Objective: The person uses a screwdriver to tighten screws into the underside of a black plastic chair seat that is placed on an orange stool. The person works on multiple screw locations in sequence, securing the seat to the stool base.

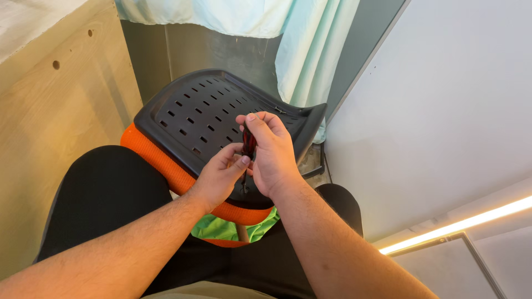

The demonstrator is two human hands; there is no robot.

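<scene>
our right hand (271, 155) is closed around the red-and-black handle of a screwdriver (249, 144), held upright with the shaft pointing down toward the black plastic seat shell (205, 111). our left hand (221, 177) steadies the tool from the side, thumb and forefinger pinched together against the lower end of the handle, where the shaft begins. the tip itself is hidden behind both hands, so we cannot tell whether it is seated in a fastener. the shell is the slotted underside of an upturned chair seat; its orange mesh cushion (166, 163) faces down and rests across our lap, over the black trousers (105, 194), with a green cloth (227, 230) showing just beneath the near edge. a plywood panel (61, 111) stands to the left, a pale curtain (299, 50) hangs behind, and a white board (443, 111) is at the right. in our judgement, the seat is unsupported apart from the legs, so downward pressure may tilt it; a tilted shell would let the tip slip out, scoring the plastic or striking the left fingers close beside the shaft.
</scene>
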